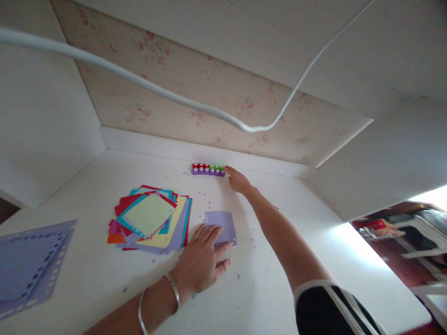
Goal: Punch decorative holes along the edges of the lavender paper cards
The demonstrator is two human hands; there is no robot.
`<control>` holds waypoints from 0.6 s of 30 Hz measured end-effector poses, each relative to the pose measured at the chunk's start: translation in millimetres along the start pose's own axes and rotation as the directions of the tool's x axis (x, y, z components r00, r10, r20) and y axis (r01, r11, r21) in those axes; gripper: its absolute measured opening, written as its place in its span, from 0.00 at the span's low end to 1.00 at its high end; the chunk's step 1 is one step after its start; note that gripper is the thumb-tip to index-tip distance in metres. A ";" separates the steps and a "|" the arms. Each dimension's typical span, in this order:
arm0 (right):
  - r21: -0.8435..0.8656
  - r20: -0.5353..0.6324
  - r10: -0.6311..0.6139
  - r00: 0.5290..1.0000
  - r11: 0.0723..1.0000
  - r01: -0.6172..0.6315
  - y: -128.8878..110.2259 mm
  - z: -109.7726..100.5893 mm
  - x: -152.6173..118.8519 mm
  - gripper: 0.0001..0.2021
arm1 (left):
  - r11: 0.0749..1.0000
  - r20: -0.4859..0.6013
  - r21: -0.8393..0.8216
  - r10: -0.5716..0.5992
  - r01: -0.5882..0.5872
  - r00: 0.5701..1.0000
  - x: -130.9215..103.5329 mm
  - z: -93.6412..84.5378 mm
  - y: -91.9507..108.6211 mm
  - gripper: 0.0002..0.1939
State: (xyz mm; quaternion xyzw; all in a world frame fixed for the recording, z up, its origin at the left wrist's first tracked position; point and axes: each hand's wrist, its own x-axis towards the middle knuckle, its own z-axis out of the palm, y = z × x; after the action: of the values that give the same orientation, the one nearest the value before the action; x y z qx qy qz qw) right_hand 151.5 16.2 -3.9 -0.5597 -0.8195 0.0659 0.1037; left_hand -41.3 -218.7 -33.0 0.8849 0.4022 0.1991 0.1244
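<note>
My left hand [204, 256] lies flat with spread fingers, its fingertips over the lower left part of a small purple paper square [223, 223] that has small holes along its edges. My right hand [237, 179] reaches to the right end of two rows of small craft punches [206, 170], red and green behind, purple in front. Its fingertips touch or nearly touch the end green one; whether they grip it is too small to tell. Left of the paper square lies a pile of coloured sheets [150, 216], a pale green one on top.
Large purple sheets with punched edges [31, 265] lie at the far left. Tiny purple paper bits are scattered over the white table [258, 298]. A white cable [195, 104] hangs across the view above. A shelf with assorted items [405, 237] stands at the right.
</note>
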 end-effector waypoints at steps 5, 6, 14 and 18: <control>-0.058 0.034 -0.018 0.999 0.998 0.020 4.3 -1.6 2.0 0.20 | 1.000 -0.013 -0.002 -0.005 0.005 1.000 -0.2 -1.2 -0.3 0.22; -0.066 0.035 -0.024 0.999 0.997 0.026 5.0 -3.9 -1.1 0.18 | 1.000 -0.016 -0.004 -0.001 0.001 1.000 -0.1 -1.2 -0.1 0.22; -0.010 -0.007 -0.105 0.994 0.994 0.105 4.0 -16.0 -78.1 0.09 | 0.999 -0.073 0.017 -0.047 0.048 0.996 0.9 1.0 2.7 0.19; 0.504 -0.119 0.067 0.991 0.864 0.002 -0.8 -2.6 -146.0 0.12 | 0.996 -0.088 0.039 -0.073 0.077 0.993 3.4 -0.6 4.3 0.16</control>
State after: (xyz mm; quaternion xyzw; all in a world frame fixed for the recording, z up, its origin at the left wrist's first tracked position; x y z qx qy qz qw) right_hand 202.8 -120.1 -15.3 -0.5300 -0.7559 0.2416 0.2989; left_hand -36.7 -218.9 -30.0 0.8621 0.4443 0.2240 0.0955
